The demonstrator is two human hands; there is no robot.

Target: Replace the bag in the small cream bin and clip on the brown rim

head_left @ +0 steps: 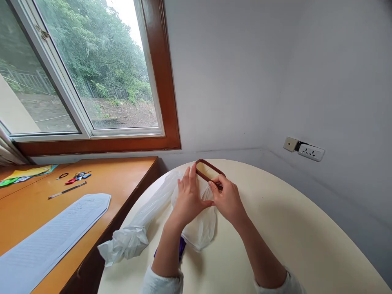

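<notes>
A brown-rimmed, rounded rectangular object [212,166] with a pale inside stands tilted over the round cream table [294,241]; I cannot tell whether it is a mirror or a shallow box. My right hand [228,199] grips its near right edge between thumb and fingers. With fingers spread, my left hand [190,200] has its fingertips at the object's left corner. A thin, see-through white plastic bag [200,230] lies beneath both hands, its bunched end [127,243] stretching to the left. Something purple [182,247] is partly hidden behind my left forearm.
On the left stands an orange-brown desk [122,173] with stacked paper sheets [61,239], a pen [67,190], keys [80,176], a dark ring-shaped band [63,175] and coloured papers [27,173]. A wall socket [311,152] and a window [101,69] are beyond.
</notes>
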